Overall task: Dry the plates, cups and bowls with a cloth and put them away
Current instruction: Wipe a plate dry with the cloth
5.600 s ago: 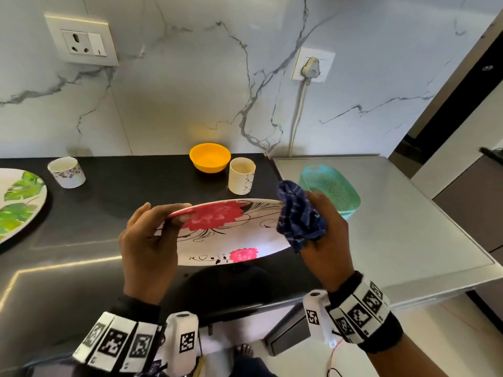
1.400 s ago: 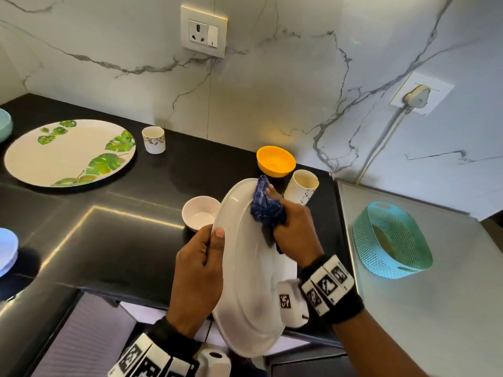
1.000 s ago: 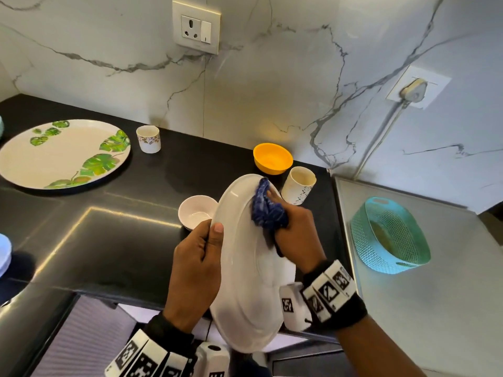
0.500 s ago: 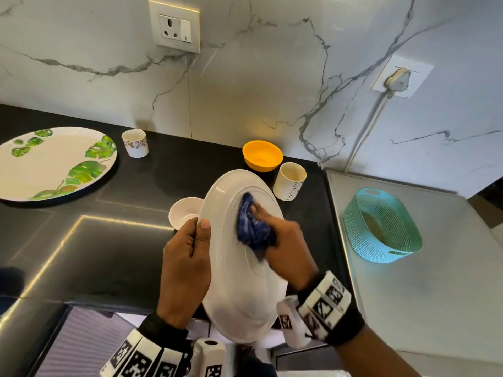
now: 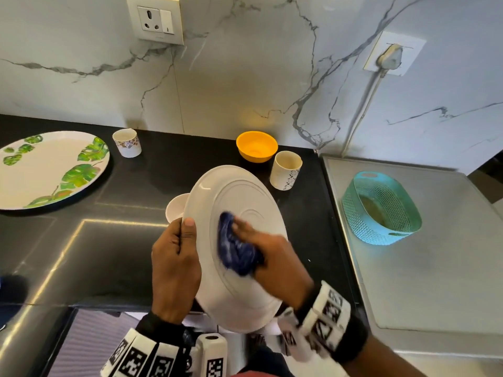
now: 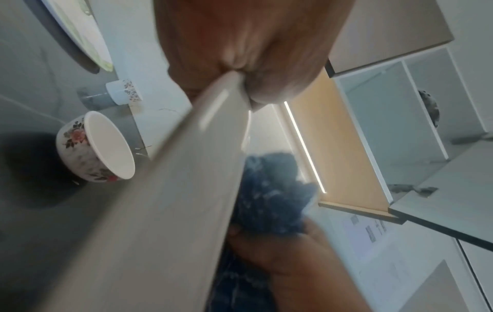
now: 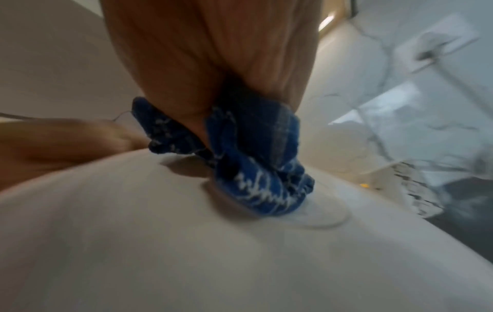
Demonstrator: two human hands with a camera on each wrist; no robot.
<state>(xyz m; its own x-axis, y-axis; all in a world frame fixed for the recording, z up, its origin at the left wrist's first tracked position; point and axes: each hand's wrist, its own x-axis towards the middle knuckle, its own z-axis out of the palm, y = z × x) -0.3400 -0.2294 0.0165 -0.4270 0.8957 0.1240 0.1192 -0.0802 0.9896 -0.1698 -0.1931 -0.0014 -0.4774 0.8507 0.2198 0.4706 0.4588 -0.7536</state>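
Cloth (image 5: pixel 237 251), bunched in right fingers (image 5: pixel 246 232), slides down the plate (image 5: pixel 239 197) back; left hand (image 5: pixel 174 265) pinches its rim; drying nears done.

Under the right hand (image 5: pixel 275 257), a crumpled blue woven cloth (image 5: pixel 236 251) meets the plate (image 5: pixel 239 197), whose white underside looks smooth and faintly glossy, above a polished black stone-like counter (image 5: pixel 109 240); beyond stands a perforated teal plastic basket (image 5: pixel 381 210).

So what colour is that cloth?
The cloth is dark blue with thin white lines, clearest in the right wrist view.
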